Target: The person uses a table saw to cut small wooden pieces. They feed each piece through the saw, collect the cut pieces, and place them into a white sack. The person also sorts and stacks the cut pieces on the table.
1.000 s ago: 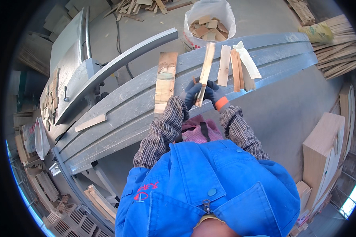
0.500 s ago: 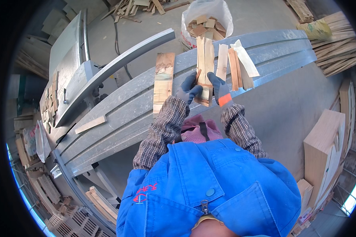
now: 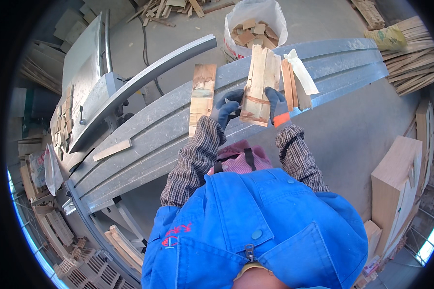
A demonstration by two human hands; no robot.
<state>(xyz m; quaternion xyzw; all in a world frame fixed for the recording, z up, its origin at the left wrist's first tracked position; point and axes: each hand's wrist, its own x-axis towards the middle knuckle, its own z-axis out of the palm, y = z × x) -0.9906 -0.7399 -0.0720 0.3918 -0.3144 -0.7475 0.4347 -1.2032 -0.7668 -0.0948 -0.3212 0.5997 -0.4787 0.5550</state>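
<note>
Over the slatted grey metal table, my right hand [image 3: 277, 106], gloved in dark grey-blue with an orange cuff, grips the right edge of a pale wooden board [image 3: 260, 82], thumb on top. The board has rough, bark-brown patches at its near end. My left hand [image 3: 228, 103], in a matching glove, is beside its left edge with the fingers curled in; whatever they hold is hidden. Left of that hand lies a brown-and-cream board [image 3: 203, 94]. Just right of my right hand are a reddish-brown strip [image 3: 289, 82] and a whitish strip [image 3: 301, 72].
A white sack [image 3: 280, 19] of wood offcuts stands beyond the metal table [image 3: 164, 130]. A small slat [image 3: 112, 150] lies on the table's left. A curved metal rail [image 3: 173, 58] runs at the far left. Stacked strips [image 3: 414, 58] lie far right; panels [image 3: 395, 178] stand nearer.
The board in my right hand has shifted right and tilted, covering where a separate pale strip lay. My left hand has drawn back from the board's face to its left edge.
</note>
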